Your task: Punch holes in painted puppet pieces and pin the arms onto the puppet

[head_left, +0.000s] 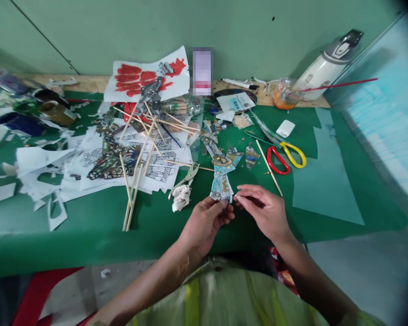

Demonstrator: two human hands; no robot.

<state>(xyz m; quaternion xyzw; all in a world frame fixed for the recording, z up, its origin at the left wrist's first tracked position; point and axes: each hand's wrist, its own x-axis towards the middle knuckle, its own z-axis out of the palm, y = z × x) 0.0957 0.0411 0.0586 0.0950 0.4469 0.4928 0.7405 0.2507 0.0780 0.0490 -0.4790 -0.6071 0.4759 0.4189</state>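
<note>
My left hand (204,222) pinches the lower end of a jointed paper puppet (220,180), painted blue, grey and brown, with small gold fasteners at its joints. The puppet's upper part lies on the green table cover. Close by on the right, my right hand (268,210) has thumb and forefinger pressed together beside the puppet's edge; a tiny pale speck shows at the fingertips, too small to name. Pliers (187,178) lie left of the puppet near crumpled white tissue (181,198). A loose painted paper piece (251,156) rests to the right.
Scissors (285,156) with red and yellow handles lie at right, near a thin wooden stick (269,167). Sticks (146,154) and printed paper cutouts (159,170) crowd the left. Paint jars (22,124), a leaning flask (326,68) and a phone-like screen (203,70) stand farther back.
</note>
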